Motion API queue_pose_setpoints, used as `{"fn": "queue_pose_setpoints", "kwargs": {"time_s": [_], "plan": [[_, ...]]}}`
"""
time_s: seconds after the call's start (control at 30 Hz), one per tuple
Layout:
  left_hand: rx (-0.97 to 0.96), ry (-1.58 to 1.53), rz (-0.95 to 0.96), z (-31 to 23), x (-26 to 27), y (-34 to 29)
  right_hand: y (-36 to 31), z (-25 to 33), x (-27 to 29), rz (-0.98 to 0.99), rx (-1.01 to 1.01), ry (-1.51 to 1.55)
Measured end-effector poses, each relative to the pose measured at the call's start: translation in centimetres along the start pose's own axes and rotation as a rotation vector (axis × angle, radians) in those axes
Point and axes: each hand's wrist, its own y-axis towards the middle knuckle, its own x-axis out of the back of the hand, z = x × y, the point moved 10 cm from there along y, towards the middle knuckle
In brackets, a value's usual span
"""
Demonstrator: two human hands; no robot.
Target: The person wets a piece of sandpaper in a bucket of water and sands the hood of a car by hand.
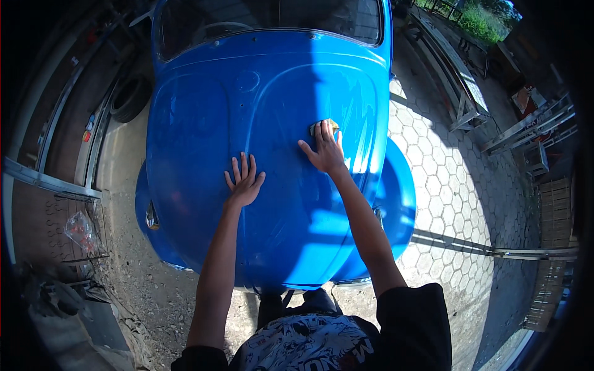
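A rounded blue car hood [192, 136] fills the middle of the view, with a raised centre ridge and a strip of sunlight across its right side. My left hand [246, 183] lies flat on the hood near the ridge, fingers spread, with nothing in it. Farther up and to the right, my right hand [325, 148] presses a small folded yellowish pad [334, 125] against the paint. Most of that pad is hidden under the fingers, so I cannot tell whether it is cloth or sandpaper. Pale streaks mark the sunlit paint beside it.
The windshield [266, 15] rises beyond the hood. A tyre [130, 99] leans at the left near metal rails. On the right, a long wooden bench [448, 59] stands on hexagonal paving [442, 185]. Gravelly ground [148, 303] lies at the lower left, near a clear plastic bag [80, 230].
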Motion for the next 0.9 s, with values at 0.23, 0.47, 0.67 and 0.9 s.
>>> {"fn": "queue_pose_setpoints", "kwargs": {"time_s": [0.23, 0.47, 0.67, 0.9], "plan": [[-0.022, -0.006, -0.090, -0.3, -0.2, 0.6, -17.8, -1.5, -1.3, -0.037, -0.096, -0.096], [0.020, 0.011, -0.097, 0.1, 0.1, -0.4, -3.0, -1.1, 1.0, -0.219, -0.044, -0.080], [0.011, 0.049, -0.137, -0.9, -0.2, 0.1, 7.3, -2.5, 1.8, -0.130, -0.162, -0.144], [0.041, 0.015, -0.178, 0.1, 1.0, -0.2, -2.8, -0.2, -0.1, -0.125, 0.003, -0.073]]}}
